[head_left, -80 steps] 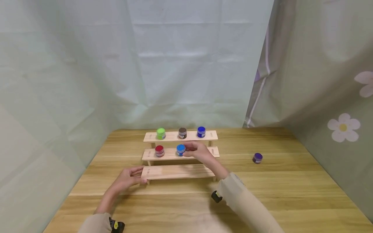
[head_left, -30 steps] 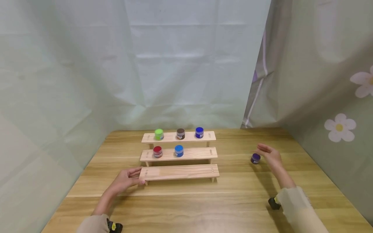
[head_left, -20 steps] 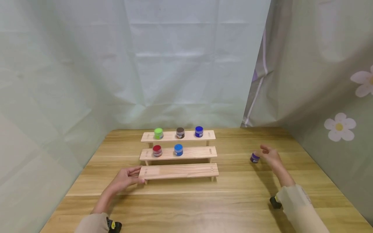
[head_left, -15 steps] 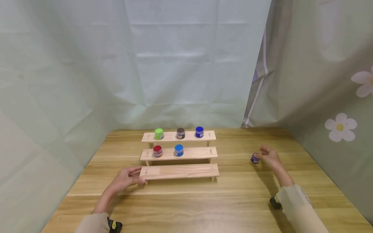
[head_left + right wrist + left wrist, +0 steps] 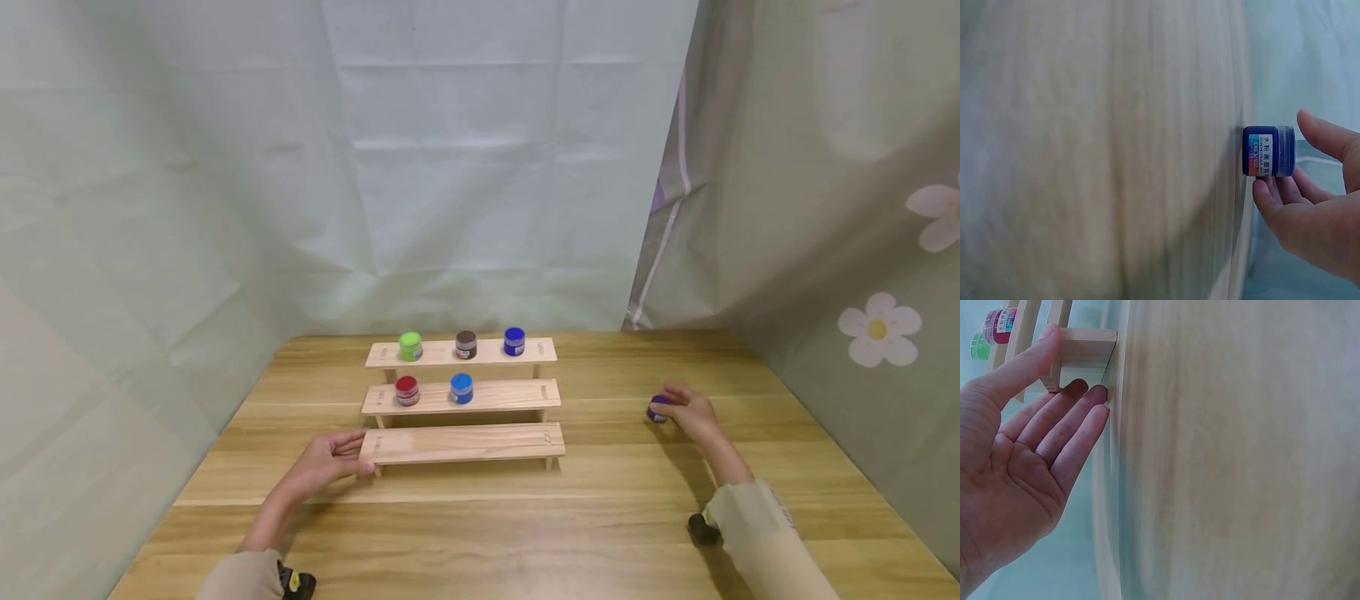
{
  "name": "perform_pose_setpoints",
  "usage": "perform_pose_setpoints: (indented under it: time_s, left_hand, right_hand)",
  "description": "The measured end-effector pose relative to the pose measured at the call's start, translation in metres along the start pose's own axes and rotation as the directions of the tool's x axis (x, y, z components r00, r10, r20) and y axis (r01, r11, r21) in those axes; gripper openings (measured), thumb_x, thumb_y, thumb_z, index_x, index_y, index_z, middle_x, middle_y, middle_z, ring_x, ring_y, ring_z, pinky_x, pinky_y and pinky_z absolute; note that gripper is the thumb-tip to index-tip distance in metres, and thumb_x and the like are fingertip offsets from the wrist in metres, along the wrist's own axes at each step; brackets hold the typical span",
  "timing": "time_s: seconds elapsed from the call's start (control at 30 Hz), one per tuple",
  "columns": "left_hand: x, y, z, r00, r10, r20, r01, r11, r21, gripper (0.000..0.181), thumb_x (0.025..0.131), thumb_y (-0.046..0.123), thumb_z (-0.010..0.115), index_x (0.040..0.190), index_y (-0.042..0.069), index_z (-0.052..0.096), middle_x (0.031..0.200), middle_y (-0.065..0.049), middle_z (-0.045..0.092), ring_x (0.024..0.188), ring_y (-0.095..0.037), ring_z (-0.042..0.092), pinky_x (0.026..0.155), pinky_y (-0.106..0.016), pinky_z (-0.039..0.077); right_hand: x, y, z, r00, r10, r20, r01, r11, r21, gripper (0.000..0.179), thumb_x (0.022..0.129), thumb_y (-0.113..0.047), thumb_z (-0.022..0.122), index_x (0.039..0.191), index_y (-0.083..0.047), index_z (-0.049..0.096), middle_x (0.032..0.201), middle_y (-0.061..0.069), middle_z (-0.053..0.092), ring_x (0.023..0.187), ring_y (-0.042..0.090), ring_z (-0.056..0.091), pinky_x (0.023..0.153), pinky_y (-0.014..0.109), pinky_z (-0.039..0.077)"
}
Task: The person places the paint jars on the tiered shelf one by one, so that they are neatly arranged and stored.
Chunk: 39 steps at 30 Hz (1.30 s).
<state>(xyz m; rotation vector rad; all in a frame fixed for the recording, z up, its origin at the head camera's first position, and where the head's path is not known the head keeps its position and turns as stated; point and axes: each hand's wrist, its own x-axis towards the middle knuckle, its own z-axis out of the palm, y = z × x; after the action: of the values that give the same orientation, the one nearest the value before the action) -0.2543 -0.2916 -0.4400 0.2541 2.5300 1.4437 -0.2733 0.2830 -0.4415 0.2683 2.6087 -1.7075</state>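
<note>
At the left end of the lowest step of a wooden display riser (image 5: 462, 443), my left hand (image 5: 324, 461) rests with its thumb on the board's end. In the left wrist view its fingers lie loosely extended beside the step's leg (image 5: 1088, 349). My right hand (image 5: 692, 412) is around a dark purple paint jar (image 5: 1269, 151) standing on the table at the right. Its fingertips are at one side of the jar, and the thumb is just off the lid in the right wrist view. A red jar (image 5: 407, 390) and a light blue jar (image 5: 461, 388) stand on the middle step.
On the top step stand a green jar (image 5: 410, 346), a brown jar (image 5: 466, 344) and a dark blue jar (image 5: 514, 342). The wooden table (image 5: 480, 542) ends at a pale cloth backdrop (image 5: 480, 183) behind. A flowered curtain (image 5: 817, 250) hangs on the right.
My right hand has let go of the light blue jar on the middle step, moved right to the purple jar and come in closer around it. The left hand has stayed at the riser.
</note>
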Motion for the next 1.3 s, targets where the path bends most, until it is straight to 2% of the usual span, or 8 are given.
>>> perform_pose_setpoints:
  time_s: [0.43, 0.63, 0.93, 1.13, 1.23, 1.3]
  left_hand:
    - [-0.001, 0.000, 0.000, 1.000, 0.025, 0.005, -0.024, 1.000, -0.004, 0.071, 0.086, 0.018, 0.075, 0.139, -0.015, 0.041, 0.142, -0.031, 0.045, 0.128, -0.043, 0.053, 0.098, -0.038, 0.055]
    - [-0.001, 0.000, 0.000, 1.000, 0.025, 0.003, -0.025, 1.000, -0.005, 0.071, 0.086, 0.017, 0.075, 0.139, -0.016, 0.041, 0.142, -0.031, 0.045, 0.128, -0.044, 0.053, 0.098, -0.037, 0.055]
    - [0.000, 0.001, 0.000, 1.000, 0.011, 0.003, -0.011, 1.000, 0.008, 0.070, 0.086, 0.017, 0.075, 0.139, -0.015, 0.042, 0.142, -0.031, 0.046, 0.127, -0.043, 0.054, 0.096, -0.036, 0.056]
    - [0.000, 0.001, 0.000, 1.000, 0.006, 0.000, -0.006, 1.000, 0.016, 0.070, 0.086, 0.018, 0.075, 0.139, -0.015, 0.042, 0.141, -0.031, 0.047, 0.126, -0.043, 0.055, 0.096, -0.038, 0.056]
    - [-0.001, 0.001, 0.001, 1.000, 0.008, 0.001, -0.008, 1.000, 0.004, 0.070, 0.086, 0.017, 0.075, 0.139, -0.014, 0.042, 0.141, -0.031, 0.047, 0.126, -0.042, 0.055, 0.096, -0.037, 0.056]
    - [-0.001, 0.001, 0.001, 1.000, 0.010, 0.001, -0.010, 1.000, -0.002, 0.070, 0.086, 0.017, 0.075, 0.139, -0.014, 0.042, 0.141, -0.031, 0.048, 0.126, -0.042, 0.055, 0.096, -0.037, 0.056]
  right_hand:
    - [0.001, 0.005, 0.000, 0.997, 0.076, 0.026, -0.077, 0.997, 0.026, 0.069, 0.095, -0.016, 0.061, 0.150, 0.007, 0.025, 0.152, 0.034, 0.027, 0.141, 0.048, 0.031, 0.121, 0.054, 0.025]
    - [0.001, 0.006, 0.000, 0.996, 0.085, 0.024, -0.086, 0.996, 0.023, 0.068, 0.096, -0.020, 0.060, 0.150, 0.004, 0.025, 0.152, 0.034, 0.029, 0.139, 0.048, 0.032, 0.120, 0.057, 0.026]
    - [-0.002, 0.007, 0.002, 0.996, 0.072, -0.045, -0.072, 0.997, -0.008, 0.064, 0.097, -0.023, 0.060, 0.147, 0.006, 0.033, 0.150, 0.032, 0.036, 0.137, 0.044, 0.039, 0.115, 0.046, 0.036]
    - [-0.004, 0.000, 0.002, 0.998, 0.034, -0.043, -0.035, 0.999, -0.028, 0.067, 0.097, -0.030, 0.061, 0.148, 0.004, 0.034, 0.150, 0.030, 0.037, 0.136, 0.043, 0.042, 0.109, 0.038, 0.046]
    - [-0.005, -0.006, 0.003, 0.999, 0.009, -0.039, -0.010, 0.999, -0.043, 0.068, 0.096, -0.033, 0.061, 0.148, 0.002, 0.035, 0.149, 0.029, 0.039, 0.135, 0.042, 0.045, 0.108, 0.038, 0.048]
    - [-0.006, -0.011, 0.004, 0.999, -0.011, -0.036, 0.010, 0.999, -0.037, 0.068, 0.096, -0.034, 0.061, 0.147, 0.002, 0.036, 0.149, 0.030, 0.040, 0.135, 0.042, 0.044, 0.110, 0.042, 0.045]
